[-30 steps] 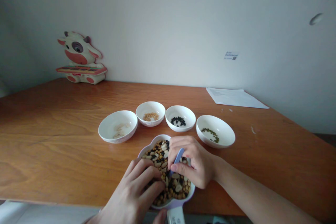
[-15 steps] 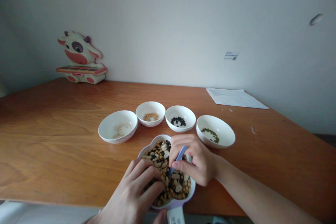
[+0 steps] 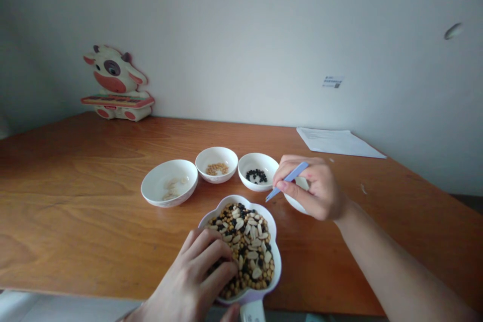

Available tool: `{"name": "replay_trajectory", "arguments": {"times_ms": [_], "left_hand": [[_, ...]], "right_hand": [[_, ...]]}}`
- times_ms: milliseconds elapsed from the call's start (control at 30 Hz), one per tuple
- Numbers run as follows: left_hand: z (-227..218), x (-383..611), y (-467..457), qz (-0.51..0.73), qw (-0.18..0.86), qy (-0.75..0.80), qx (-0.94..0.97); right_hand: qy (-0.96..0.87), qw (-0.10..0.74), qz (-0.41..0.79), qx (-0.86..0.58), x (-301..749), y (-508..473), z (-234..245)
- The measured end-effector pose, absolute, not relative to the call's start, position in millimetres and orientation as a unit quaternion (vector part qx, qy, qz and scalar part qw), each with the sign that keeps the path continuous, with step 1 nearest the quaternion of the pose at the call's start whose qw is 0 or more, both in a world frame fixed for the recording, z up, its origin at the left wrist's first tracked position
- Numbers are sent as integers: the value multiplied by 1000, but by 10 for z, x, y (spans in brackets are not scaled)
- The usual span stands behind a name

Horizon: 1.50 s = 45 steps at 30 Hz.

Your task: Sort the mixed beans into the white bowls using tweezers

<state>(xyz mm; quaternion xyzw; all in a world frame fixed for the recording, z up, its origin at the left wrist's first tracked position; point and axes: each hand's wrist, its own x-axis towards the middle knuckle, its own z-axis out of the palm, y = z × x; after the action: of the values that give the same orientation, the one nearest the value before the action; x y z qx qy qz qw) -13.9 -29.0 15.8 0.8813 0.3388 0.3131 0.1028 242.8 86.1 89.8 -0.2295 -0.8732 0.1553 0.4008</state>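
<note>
Inspecting the work area found sorting-type work far from complete, judged by quantity. A flower-shaped dish [image 3: 278, 261] with a short handle [image 3: 252, 310] stood at the near edge of the table [image 3: 75, 186], well filled with a mixture of shelled peanuts [image 3: 257, 273], yellow beans and black beans.

Four white bowls stood in an arc beyond it, and three had visible contents, all small. The leftmost bowl [image 3: 151, 183] held a few pale, thin pieces; the second bowl [image 3: 204, 160] held a small cluster of yellow beans [image 3: 217, 168]; the third bowl [image 3: 265, 162] held a small cluster of black beans [image 3: 256, 176]. The fourth bowl [image 3: 296, 204] was largely covered by the right hand, and its contents could not be verified. Most of the material remained mixed in the dish.

The right hand [image 3: 315, 188] had its grip closed on blue-purple tweezers [image 3: 289, 180], held aslant, tips down and clear of the dish. Nothing was discernible between the tips. The left hand [image 3: 204, 266] lay over the dish's left side, fingers curled onto the mixture; whether its grip was closed on anything could not be told.

Also noted: white papers [image 3: 339, 142] near the wall and a cow-shaped toy keyboard [image 3: 117, 85] at the rear left.
</note>
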Motion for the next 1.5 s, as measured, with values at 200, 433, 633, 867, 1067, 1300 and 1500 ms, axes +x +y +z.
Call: {"name": "replay_trajectory", "arguments": {"times_ms": [200, 433, 633, 867, 1067, 1300, 1500], "left_hand": [[179, -120, -270, 307, 92, 341, 884], [165, -113, -274, 315, 82, 336, 884], [144, -98, -260, 313, 73, 342, 883], [166, -121, -290, 309, 90, 344, 882], [128, -130, -270, 314, 99, 339, 881], [111, -107, -257, 332, 95, 324, 881], [199, -134, -290, 302, 98, 332, 888]], "right_hand": [[-858, 363, 33, -363, 2726, 1000, 1043], [-841, 269, -52, -466, 2747, 1126, 946], [-825, 185, -71, -529, 2745, 1180, 902], [-832, 186, -63, -519, 2708, 1166, 893], [-829, 312, -46, -462, 2631, 1076, 931], [-859, 414, 228, -195, 2087, 723, 665], [-890, 355, 265, -109, 1926, 657, 379]]}}
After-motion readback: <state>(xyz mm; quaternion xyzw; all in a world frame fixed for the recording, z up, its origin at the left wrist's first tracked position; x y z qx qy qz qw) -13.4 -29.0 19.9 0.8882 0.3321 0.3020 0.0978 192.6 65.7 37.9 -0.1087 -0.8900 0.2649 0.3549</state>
